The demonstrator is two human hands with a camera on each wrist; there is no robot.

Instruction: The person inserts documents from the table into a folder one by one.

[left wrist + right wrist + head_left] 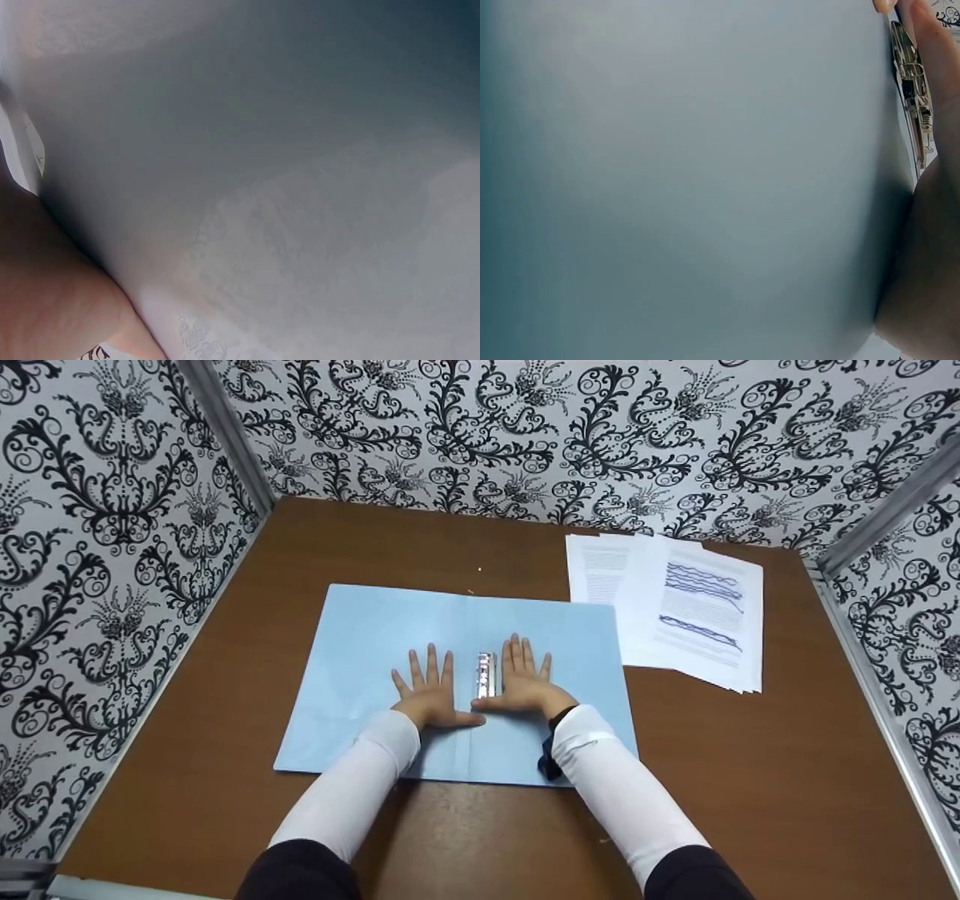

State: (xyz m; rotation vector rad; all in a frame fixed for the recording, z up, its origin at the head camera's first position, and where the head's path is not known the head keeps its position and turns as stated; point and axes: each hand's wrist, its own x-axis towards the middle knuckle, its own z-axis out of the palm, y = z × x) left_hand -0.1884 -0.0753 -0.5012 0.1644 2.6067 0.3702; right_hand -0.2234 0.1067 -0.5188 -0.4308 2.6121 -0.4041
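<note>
A light blue folder [375, 630] lies spread flat on the brown table, its spine fold running down the middle. Fixed inside it, just right of the fold, is a metal clip mechanism [486, 673]; in the right wrist view this clip [913, 94] shows its lever and spring. My left hand [430, 697] rests on the left half, fingers spread, thumb reaching across the fold. On the right half my right hand [525, 686] lies flat beside the clip, its thumb at the clip's lower end. The left wrist view shows mostly blurred blue surface and part of the left hand [60, 307].
Overlapping printed sheets [709, 615], the top one marked with wavy blue pen lines, lie right of the folder, partly against its upper right edge. Patterned wall panels [487, 442] enclose the table [750, 780] at the back and sides.
</note>
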